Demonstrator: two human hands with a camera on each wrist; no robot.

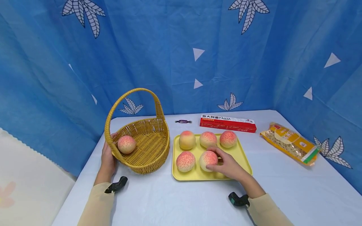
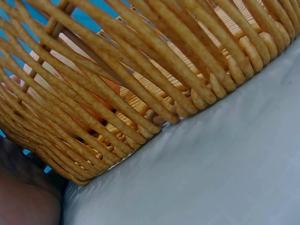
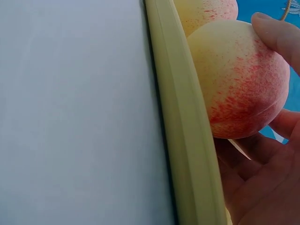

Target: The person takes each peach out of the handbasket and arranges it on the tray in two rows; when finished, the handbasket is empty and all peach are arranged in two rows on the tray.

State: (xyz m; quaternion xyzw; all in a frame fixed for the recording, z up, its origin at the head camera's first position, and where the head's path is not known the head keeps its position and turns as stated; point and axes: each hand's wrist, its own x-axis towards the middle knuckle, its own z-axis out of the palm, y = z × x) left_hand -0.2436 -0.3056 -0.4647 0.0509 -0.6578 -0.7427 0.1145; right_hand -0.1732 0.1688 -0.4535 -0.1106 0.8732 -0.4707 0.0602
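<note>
My left hand (image 1: 108,157) holds the left side of a yellow-brown wicker basket (image 1: 152,163) with a tall arched handle; its fingers are partly hidden by the weave. One peach (image 1: 126,144) lies inside the basket at the left. In the left wrist view, the basket's slatted wall (image 2: 154,61) meets the tabletop. My right hand (image 1: 227,164) grips a pink-and-cream peach (image 3: 243,79) between thumb and fingers, at the front of a yellow tray (image 1: 237,157). Left of it on the tray is another peach (image 1: 185,161), and several more peaches (image 1: 208,139) form a row behind.
A red pasta box (image 1: 227,123) lies behind the tray, with a small purple-wrapped candy (image 1: 183,121) to its left. On the right is an orange bag of pasta (image 1: 291,142). Blue patterned cloth (image 1: 169,62) hangs around the white table (image 1: 169,201).
</note>
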